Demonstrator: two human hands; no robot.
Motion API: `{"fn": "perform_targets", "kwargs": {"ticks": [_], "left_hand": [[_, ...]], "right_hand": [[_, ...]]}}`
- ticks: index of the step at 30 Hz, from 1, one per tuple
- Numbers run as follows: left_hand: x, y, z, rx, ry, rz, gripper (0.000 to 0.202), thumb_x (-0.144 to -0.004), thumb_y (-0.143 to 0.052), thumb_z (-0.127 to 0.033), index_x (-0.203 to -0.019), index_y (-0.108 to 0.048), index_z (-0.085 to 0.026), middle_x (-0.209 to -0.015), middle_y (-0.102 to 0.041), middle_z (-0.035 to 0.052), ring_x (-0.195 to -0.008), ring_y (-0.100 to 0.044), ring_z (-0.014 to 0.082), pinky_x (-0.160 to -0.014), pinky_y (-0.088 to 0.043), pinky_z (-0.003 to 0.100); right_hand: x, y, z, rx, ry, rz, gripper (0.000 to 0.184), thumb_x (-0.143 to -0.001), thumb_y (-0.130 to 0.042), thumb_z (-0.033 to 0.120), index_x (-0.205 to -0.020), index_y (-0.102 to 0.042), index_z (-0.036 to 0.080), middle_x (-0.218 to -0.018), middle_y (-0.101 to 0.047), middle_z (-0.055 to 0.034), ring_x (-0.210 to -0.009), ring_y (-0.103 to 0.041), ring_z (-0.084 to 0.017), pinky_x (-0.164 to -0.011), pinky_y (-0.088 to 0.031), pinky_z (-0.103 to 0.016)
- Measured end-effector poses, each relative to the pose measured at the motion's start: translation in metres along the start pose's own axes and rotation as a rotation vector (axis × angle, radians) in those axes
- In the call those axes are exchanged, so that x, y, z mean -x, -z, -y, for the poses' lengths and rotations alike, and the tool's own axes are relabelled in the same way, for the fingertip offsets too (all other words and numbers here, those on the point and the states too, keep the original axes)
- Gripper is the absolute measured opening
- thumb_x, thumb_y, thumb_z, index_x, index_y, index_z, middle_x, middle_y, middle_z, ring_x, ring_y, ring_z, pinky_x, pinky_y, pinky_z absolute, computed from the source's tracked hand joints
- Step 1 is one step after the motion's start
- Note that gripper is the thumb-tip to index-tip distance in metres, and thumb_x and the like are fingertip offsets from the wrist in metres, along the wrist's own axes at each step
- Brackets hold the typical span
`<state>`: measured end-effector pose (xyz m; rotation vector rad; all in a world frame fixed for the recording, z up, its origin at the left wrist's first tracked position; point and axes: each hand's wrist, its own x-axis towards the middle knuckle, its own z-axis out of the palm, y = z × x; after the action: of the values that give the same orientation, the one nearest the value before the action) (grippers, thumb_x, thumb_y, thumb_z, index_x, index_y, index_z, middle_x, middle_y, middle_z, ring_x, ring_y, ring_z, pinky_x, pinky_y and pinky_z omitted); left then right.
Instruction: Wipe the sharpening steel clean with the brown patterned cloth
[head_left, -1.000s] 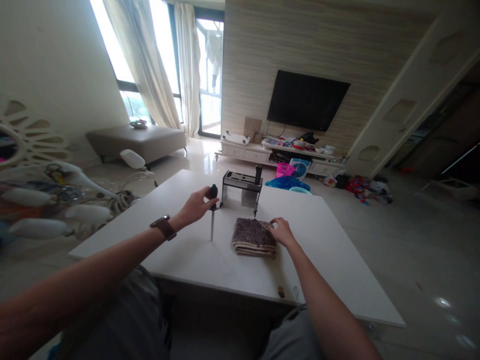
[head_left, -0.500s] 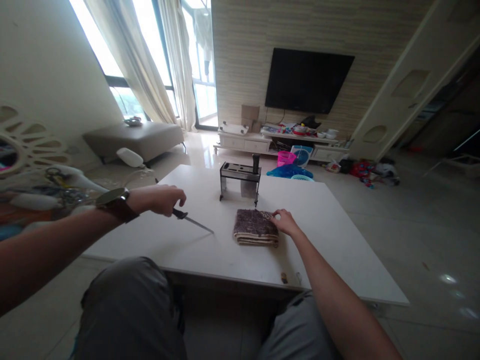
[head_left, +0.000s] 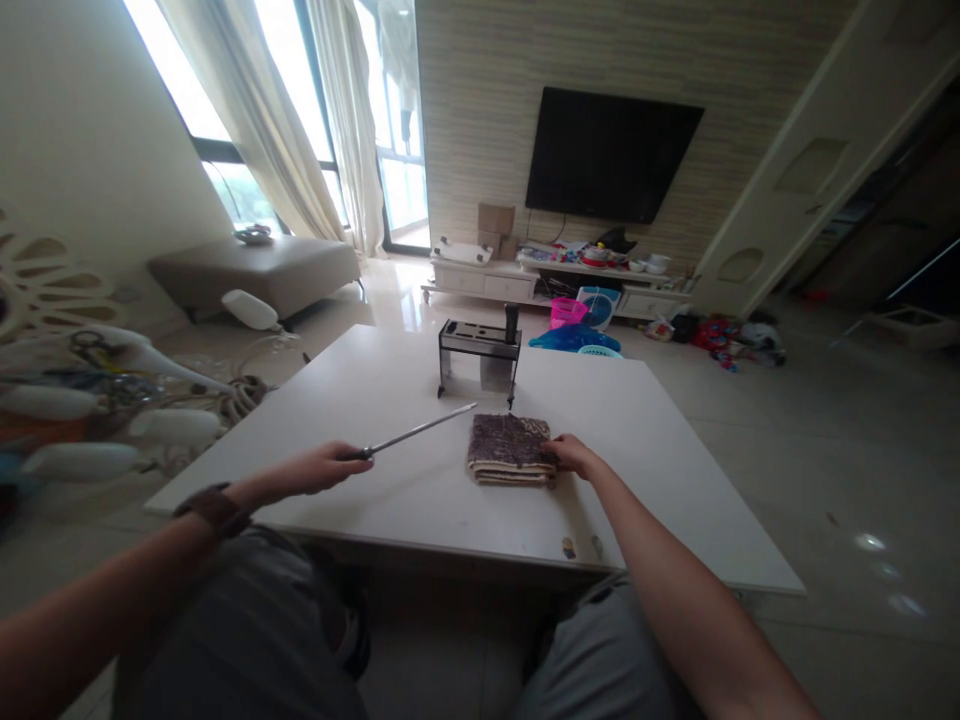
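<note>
A slender grey metal rod with a black handle [head_left: 422,429] slanted above the white surface [head_left: 675,480], its tip near a folded, brown, textured cloth with cream edges [head_left: 508,446], which lay flat in layers.

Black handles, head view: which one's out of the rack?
The held black handle: it's in the left hand, a thin metal rod extending from it. The other black handle stands upright in the rack.
</note>
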<state>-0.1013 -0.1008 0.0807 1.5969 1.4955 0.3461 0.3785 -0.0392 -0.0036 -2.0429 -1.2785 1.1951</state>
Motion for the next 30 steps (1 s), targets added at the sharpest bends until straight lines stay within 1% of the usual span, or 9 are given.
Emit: {"fn": "perform_targets", "kwargs": {"ticks": [2, 5, 9, 12, 15, 18, 20, 23, 30], "left_hand": [[-0.004, -0.033, -0.006, 0.140, -0.022, 0.101, 0.049, -0.076, -0.063, -0.068, -0.078, -0.059, -0.019, -0.056, -0.039, -0.0052, -0.044, -0.031, 0.0094, -0.039, -0.021, 0.023], [-0.019, -0.074, -0.019, 0.220, -0.116, 0.128, 0.050, -0.080, -0.059, -0.069, -0.076, -0.052, -0.019, -0.059, -0.036, -0.0063, -0.048, -0.032, 0.0087, -0.042, -0.023, 0.022], [-0.043, -0.104, -0.038, 0.309, -0.181, 0.161, 0.051, -0.080, -0.058, -0.069, -0.073, -0.047, -0.019, -0.059, -0.035, -0.0071, -0.048, -0.031, 0.0078, -0.043, -0.023, 0.021], [-0.053, -0.113, -0.051, 0.432, -0.162, 0.181, 0.051, -0.080, -0.058, -0.068, -0.072, -0.044, -0.020, -0.057, -0.036, -0.0076, -0.046, -0.030, 0.0074, -0.041, -0.021, 0.021], [-0.055, -0.119, -0.060, 0.596, -0.128, 0.197, 0.051, -0.080, -0.058, -0.068, -0.070, -0.040, -0.021, -0.055, -0.035, -0.0083, -0.044, -0.030, 0.0068, -0.040, -0.022, 0.020], [-0.054, -0.127, -0.066, 0.730, -0.094, 0.242, 0.052, -0.081, -0.059, -0.068, -0.069, -0.037, -0.022, -0.053, -0.032, -0.0094, -0.043, -0.027, 0.0064, -0.038, -0.020, 0.020], [-0.054, -0.133, -0.067, 0.772, -0.089, 0.262, 0.052, -0.081, -0.059, -0.068, -0.069, -0.037, -0.022, -0.053, -0.032, -0.0095, -0.042, -0.027, 0.0064, -0.037, -0.019, 0.020], [-0.052, -0.139, -0.069, 0.803, -0.092, 0.261, 0.052, -0.080, -0.059, -0.070, -0.069, -0.038, -0.023, -0.051, -0.034, -0.0092, -0.040, -0.027, 0.0065, -0.037, -0.020, 0.020], [-0.036, -0.143, -0.073, 0.928, -0.187, 0.265, 0.050, -0.082, -0.061, -0.064, -0.069, -0.037, -0.023, -0.051, -0.035, -0.0090, -0.037, -0.025, 0.0054, -0.033, -0.019, 0.019]], "right_hand": [[0.003, -0.010, 0.000, -0.088, -0.065, 0.059, 0.027, -0.090, -0.067, 0.034, -0.105, -0.064, 0.011, -0.096, -0.069, -0.0073, -0.080, -0.067, -0.017, -0.071, -0.056, -0.031], [0.009, -0.023, 0.008, -0.226, -0.136, 0.095, 0.028, -0.095, -0.061, 0.034, -0.114, -0.062, 0.014, -0.106, -0.067, -0.0067, -0.086, -0.067, -0.016, -0.074, -0.058, -0.034], [0.021, -0.033, 0.031, -0.438, -0.205, 0.181, 0.016, -0.084, -0.065, 0.018, -0.096, -0.065, 0.007, -0.082, -0.073, -0.0107, -0.068, -0.070, -0.019, -0.062, -0.060, -0.034], [0.034, -0.037, 0.050, -0.617, -0.179, 0.253, 0.016, -0.078, -0.058, 0.016, -0.089, -0.066, 0.008, -0.081, -0.075, -0.0130, -0.071, -0.073, -0.022, -0.069, -0.061, -0.036], [0.051, -0.045, 0.068, -0.753, -0.107, 0.256, 0.022, -0.078, -0.054, 0.022, -0.092, -0.066, 0.012, -0.086, -0.077, -0.0122, -0.079, -0.074, -0.023, -0.074, -0.062, -0.036], [0.069, -0.060, 0.083, -0.887, -0.023, 0.243, 0.025, -0.078, -0.056, 0.027, -0.099, -0.064, 0.017, -0.091, -0.077, -0.0095, -0.084, -0.074, -0.025, -0.076, -0.062, -0.039], [0.083, -0.072, 0.094, -1.050, 0.062, 0.241, 0.028, -0.076, -0.060, 0.025, -0.103, -0.063, 0.019, -0.095, -0.077, -0.0077, -0.088, -0.074, -0.026, -0.079, -0.062, -0.042], [0.103, -0.085, 0.110, -1.200, 0.081, 0.234, 0.032, -0.072, -0.064, 0.018, -0.104, -0.062, 0.021, -0.097, -0.077, -0.0048, -0.092, -0.074, -0.026, -0.083, -0.061, -0.043], [0.136, -0.080, 0.130, -1.332, 0.113, 0.295, 0.032, -0.073, -0.063, 0.024, -0.103, -0.064, 0.015, -0.094, -0.078, -0.0088, -0.093, -0.073, -0.029, -0.089, -0.059, -0.047]]}}
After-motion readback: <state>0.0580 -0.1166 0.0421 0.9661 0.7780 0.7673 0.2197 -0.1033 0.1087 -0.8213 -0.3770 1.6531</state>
